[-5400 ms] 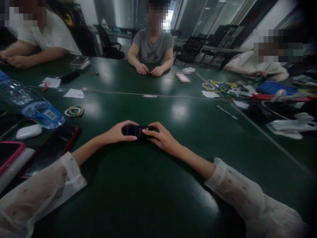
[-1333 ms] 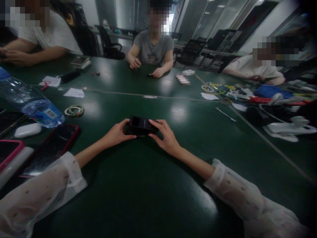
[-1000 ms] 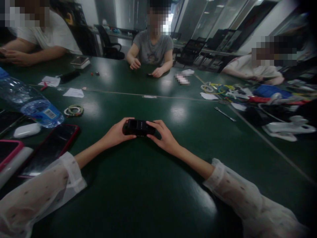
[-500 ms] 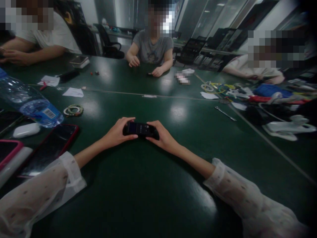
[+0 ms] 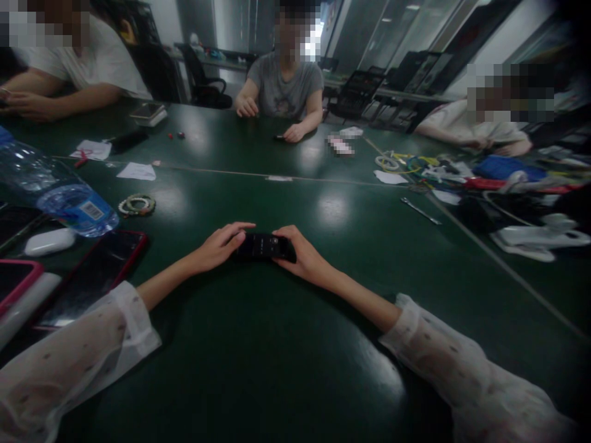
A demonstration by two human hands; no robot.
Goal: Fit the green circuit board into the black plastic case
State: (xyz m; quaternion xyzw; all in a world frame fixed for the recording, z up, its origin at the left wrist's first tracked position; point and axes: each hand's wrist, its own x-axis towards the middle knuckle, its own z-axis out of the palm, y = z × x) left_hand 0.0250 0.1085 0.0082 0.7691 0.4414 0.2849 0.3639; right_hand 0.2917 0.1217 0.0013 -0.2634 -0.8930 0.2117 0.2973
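Observation:
A small black device [image 5: 262, 245] with faint white markings on its face lies low over the green table [image 5: 258, 344], in the middle of the view. My right hand [image 5: 300, 255] grips its right end, thumb on the near side and fingers on the far side. At the left end is my left hand [image 5: 220, 247], its fingers stretched out and its thumb over the device's edge; it does not grip the device. Whether the left thumb touches the surface, I cannot tell.
On the left are a water bottle [image 5: 76, 200], a red-edged phone [image 5: 95, 277], a white case [image 5: 50, 242] and bracelets [image 5: 137, 205]. A wrench [image 5: 420, 211] and tangled cables [image 5: 406, 162] lie on the right. Three people sit across the table.
My left hand has let go of the device's left end; its thumb has moved from the near edge up over the device. My right hand keeps its grip.

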